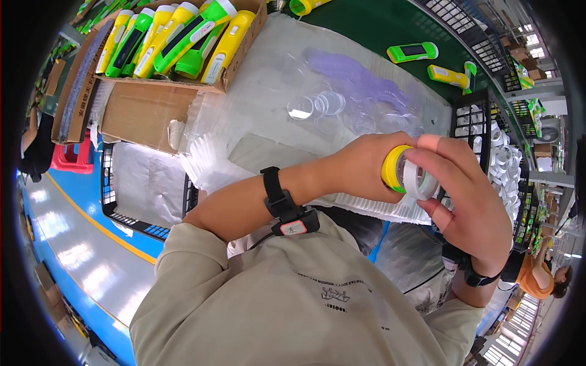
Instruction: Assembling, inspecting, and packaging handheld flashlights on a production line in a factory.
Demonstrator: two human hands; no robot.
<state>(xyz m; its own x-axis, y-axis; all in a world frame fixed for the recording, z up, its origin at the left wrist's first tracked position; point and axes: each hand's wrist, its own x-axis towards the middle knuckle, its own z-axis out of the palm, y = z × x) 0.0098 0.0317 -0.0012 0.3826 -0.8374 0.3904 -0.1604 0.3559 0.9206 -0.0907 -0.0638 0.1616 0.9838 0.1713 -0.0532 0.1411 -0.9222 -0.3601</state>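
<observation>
Left grip [373,166] wraps a yellow piece [391,168]; right grip [469,192] – fingers [448,151] arched – pinches a white ring [410,179].

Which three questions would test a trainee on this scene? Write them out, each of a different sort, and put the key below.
1. True or false: the right hand holds a black ring.
2. Multiple choice: what colours are the flashlights in the cardboard box?
A. Red and blue
B. Yellow and green
C. All black
3. Short answer: which hand grips the yellow-rimmed flashlight head?

Key:
1. False; it holds a white ring.
2. B.
3. The left hand.
</observation>
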